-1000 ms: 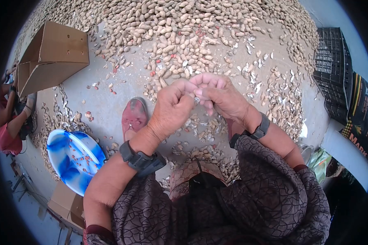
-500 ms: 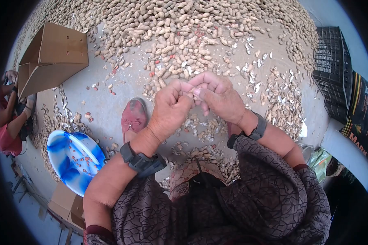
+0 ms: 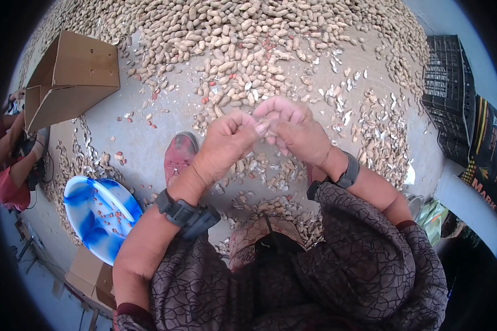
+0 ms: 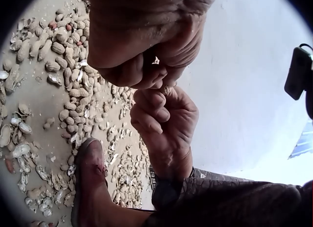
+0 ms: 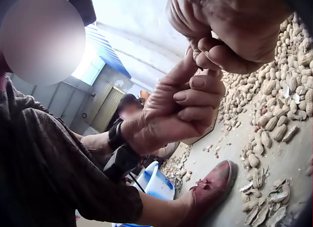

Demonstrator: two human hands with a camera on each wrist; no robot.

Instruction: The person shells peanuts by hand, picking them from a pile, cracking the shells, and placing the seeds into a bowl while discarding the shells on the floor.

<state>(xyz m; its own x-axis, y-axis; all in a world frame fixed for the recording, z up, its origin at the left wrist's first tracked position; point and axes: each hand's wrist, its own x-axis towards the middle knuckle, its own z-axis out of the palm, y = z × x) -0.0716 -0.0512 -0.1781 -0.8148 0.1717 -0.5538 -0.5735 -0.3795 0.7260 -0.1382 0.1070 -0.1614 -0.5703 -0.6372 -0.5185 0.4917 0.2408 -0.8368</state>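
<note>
Both hands meet fingertip to fingertip above the floor, just in front of the person's knees. The left hand (image 3: 226, 142) has its thumb and fingers drawn in narrow, pinching a small peanut (image 4: 167, 90); the right hand (image 3: 298, 131) pinches it from the other side, its remaining fingers curled in. The peanut sits right where the two sets of fingertips come together — mostly covered by them, so its condition is hard to tell. A dark strap circles each wrist.

Beyond the hands, a broad heap of unshelled peanuts (image 3: 243, 27) spreads across the floor (image 3: 132, 127), with a few reddish kernels scattered among them. Broken shells (image 3: 384, 129) lie to the right of the right hand, and more lie below both hands. A red shoe (image 3: 178, 157) stands on the floor beside the left forearm. Farther left, a blue and white basin (image 3: 78, 204) sits tilted, with reddish kernels (image 3: 115, 222) inside it. An open cardboard box (image 3: 91, 60) stands near the heap's left edge, and another person (image 3: 16, 171) is partly visible beside it. On the far right are a black crate (image 3: 450, 88) and a black bag (image 3: 486, 154) with printed lettering.
</note>
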